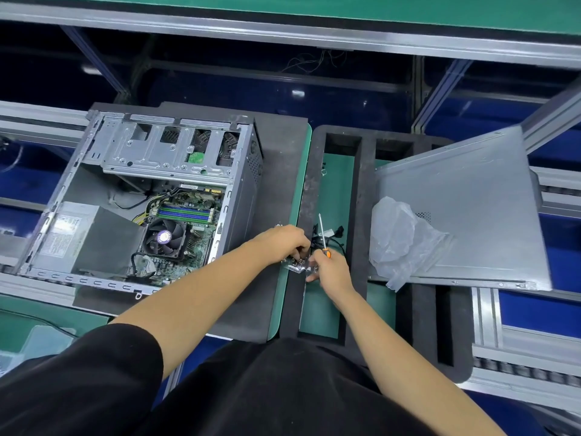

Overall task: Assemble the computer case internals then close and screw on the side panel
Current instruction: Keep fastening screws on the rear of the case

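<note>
The open grey steel computer case (151, 196) is lying on its side on a dark foam mat on the left of the green tabletop (290, 278), and inside it a green motherboard with a black round cooler fan (163, 237), a grey boxy power supply (85, 237) and a silver drive cage are already sitting in place. The flat grey metal side panel (465, 209) is resting well apart on the right, across the black foam tray (358, 196), so closing and screwing are still waiting, by my reading. A crumpled clear plastic bag (399, 240) is lying on that panel. One tray slot is holding a tangle of black cables, while the other slots appear to be showing only foam or green surface. The left hand (283, 243) is pinching a small clear packet of what look like silver screws (297, 262). The right hand (330, 269) is touching the same packet while its grip is closing round a slim orange-handled screwdriver (323, 237) pointing upward
</note>
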Action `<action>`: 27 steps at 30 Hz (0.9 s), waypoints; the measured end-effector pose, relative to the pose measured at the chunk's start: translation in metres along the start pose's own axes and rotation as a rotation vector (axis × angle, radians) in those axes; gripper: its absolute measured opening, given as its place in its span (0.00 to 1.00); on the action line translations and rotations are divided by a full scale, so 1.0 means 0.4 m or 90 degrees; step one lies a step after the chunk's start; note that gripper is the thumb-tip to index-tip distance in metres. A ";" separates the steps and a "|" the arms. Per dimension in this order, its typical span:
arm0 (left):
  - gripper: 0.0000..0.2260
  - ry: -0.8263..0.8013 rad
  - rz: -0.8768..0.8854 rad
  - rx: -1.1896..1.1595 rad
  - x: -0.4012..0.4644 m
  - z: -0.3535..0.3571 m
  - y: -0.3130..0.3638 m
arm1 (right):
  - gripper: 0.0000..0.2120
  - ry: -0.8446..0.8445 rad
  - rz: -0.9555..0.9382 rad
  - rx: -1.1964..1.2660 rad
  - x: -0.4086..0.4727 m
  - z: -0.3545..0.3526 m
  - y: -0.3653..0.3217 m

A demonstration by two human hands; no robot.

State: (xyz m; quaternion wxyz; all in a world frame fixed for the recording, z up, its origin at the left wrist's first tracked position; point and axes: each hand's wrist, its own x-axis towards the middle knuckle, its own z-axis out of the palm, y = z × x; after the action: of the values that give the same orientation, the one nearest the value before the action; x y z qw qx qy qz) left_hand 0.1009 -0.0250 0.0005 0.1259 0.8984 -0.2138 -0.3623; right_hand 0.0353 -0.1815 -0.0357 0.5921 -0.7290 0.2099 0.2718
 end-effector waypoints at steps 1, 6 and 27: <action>0.07 0.005 -0.002 0.003 -0.002 -0.001 -0.001 | 0.08 0.000 -0.001 0.000 -0.001 0.000 0.000; 0.09 0.027 0.001 0.004 -0.008 -0.005 -0.007 | 0.08 0.006 0.001 -0.004 -0.003 -0.001 0.002; 0.03 0.063 0.033 -0.032 -0.007 0.016 -0.011 | 0.08 0.001 0.006 0.011 0.007 0.001 0.014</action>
State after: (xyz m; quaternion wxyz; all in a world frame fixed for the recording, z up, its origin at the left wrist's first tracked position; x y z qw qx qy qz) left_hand 0.0961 -0.0202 -0.0041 0.1683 0.9059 -0.2213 -0.3194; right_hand 0.0338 -0.1823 -0.0417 0.5967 -0.7231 0.2161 0.2727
